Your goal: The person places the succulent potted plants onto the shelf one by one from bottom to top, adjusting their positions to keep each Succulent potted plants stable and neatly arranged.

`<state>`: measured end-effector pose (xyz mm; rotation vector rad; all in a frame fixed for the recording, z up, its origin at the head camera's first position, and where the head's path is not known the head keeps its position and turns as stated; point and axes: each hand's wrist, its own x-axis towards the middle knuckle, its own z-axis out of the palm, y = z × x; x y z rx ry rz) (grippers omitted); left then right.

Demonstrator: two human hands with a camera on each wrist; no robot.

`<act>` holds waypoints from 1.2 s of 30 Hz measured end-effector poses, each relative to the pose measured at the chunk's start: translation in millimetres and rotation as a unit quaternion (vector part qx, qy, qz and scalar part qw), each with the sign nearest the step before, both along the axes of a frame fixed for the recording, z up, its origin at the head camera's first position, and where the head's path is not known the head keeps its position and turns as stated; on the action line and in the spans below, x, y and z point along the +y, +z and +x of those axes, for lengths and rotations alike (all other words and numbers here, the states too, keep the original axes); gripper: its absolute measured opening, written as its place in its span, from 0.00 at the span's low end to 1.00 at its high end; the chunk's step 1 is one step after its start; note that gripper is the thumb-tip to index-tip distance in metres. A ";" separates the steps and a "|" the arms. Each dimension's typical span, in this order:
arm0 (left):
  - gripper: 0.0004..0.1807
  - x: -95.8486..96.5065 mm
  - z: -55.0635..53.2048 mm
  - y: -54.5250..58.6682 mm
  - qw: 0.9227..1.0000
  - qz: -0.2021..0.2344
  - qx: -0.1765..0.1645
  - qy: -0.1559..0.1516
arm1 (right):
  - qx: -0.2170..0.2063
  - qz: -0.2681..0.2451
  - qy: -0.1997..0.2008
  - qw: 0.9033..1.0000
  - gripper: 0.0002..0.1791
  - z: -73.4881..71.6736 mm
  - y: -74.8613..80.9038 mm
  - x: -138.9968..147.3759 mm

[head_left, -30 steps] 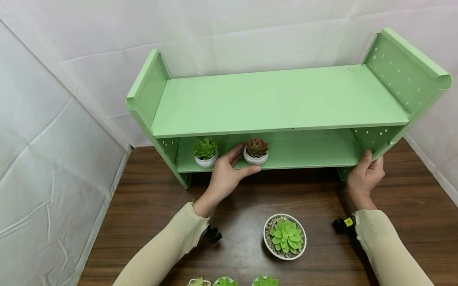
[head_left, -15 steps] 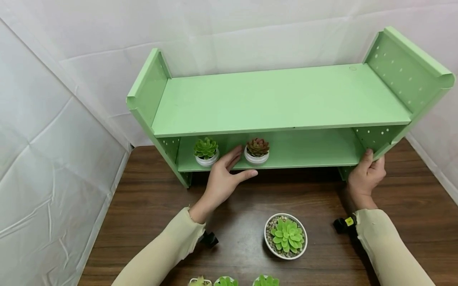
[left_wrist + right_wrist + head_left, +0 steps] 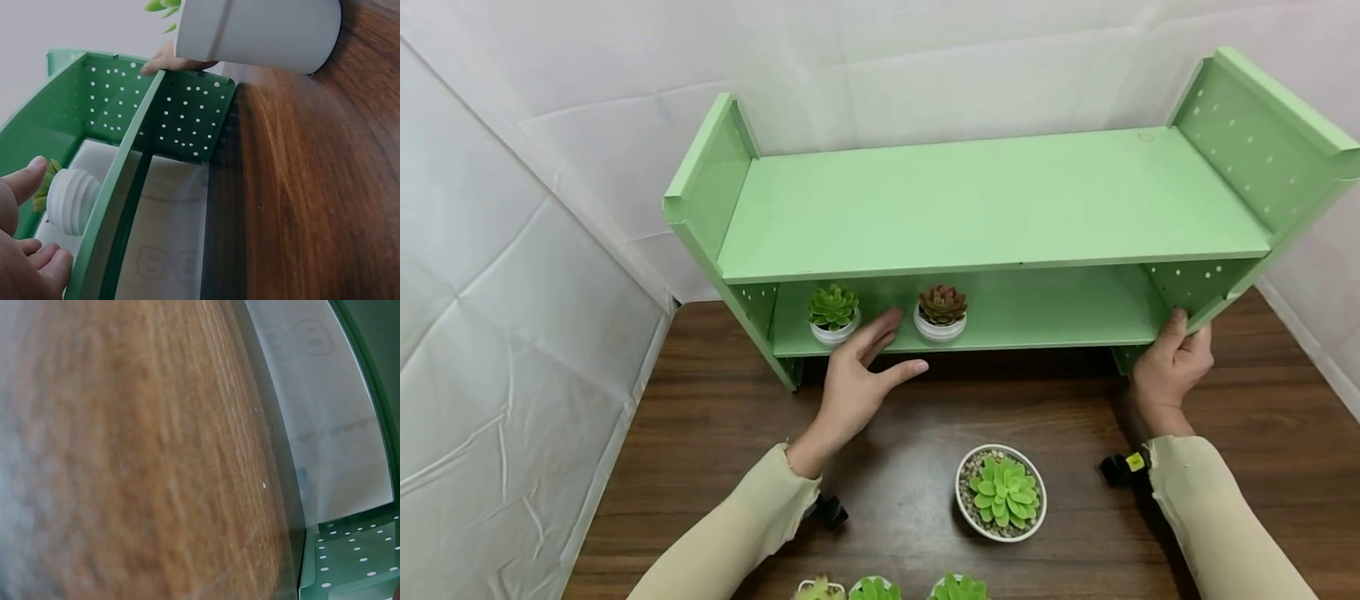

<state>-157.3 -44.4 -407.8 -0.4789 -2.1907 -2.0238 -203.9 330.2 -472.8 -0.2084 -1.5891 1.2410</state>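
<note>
A reddish succulent in a small white pot [image 3: 940, 315] stands on the lower board of the green shelf [image 3: 992, 204]. To its left is a green succulent in a similar white pot [image 3: 833, 315]. My left hand [image 3: 853, 383] is just in front of the lower board, between the two pots, its fingers spread and apart from the reddish one. The left wrist view has that white pot [image 3: 72, 201] beside the thumb and fingertips. At the shelf's lower right, my right hand [image 3: 1171, 367] grips the side panel's front edge, thumb inside.
A larger potted succulent [image 3: 1002, 493] with pebbles stands on the wooden table [image 3: 700, 450] between the forearms. Several small succulents [image 3: 874, 588] are cut off by the bottom edge. White sheeting [image 3: 970, 75] hangs behind the shelf and at the sides.
My left hand has let go of the reddish succulent's pot and drawn back to the left and toward me. The right hand keeps its hold on the shelf.
</note>
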 end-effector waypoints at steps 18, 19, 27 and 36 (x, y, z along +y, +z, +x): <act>0.33 -11.1 18.7 13.0 0.997 0.036 0.052 -0.046 | -0.001 -0.001 0.000 1.000 0.14 -2.0 -2.9 3.4; 0.33 -11.4 18.7 12.7 0.997 0.037 0.053 -0.049 | -0.002 -0.001 -0.001 1.000 0.14 -2.1 -3.0 3.5; 0.33 -12.3 19.7 6.6 0.990 0.048 0.073 -0.115 | -0.008 -0.004 -0.007 1.000 0.14 -1.8 -3.5 3.3; 0.33 -7.5 22.6 1.3 0.978 0.038 0.088 -0.184 | 0.001 -0.011 -0.007 1.000 0.14 12.4 24.8 -19.9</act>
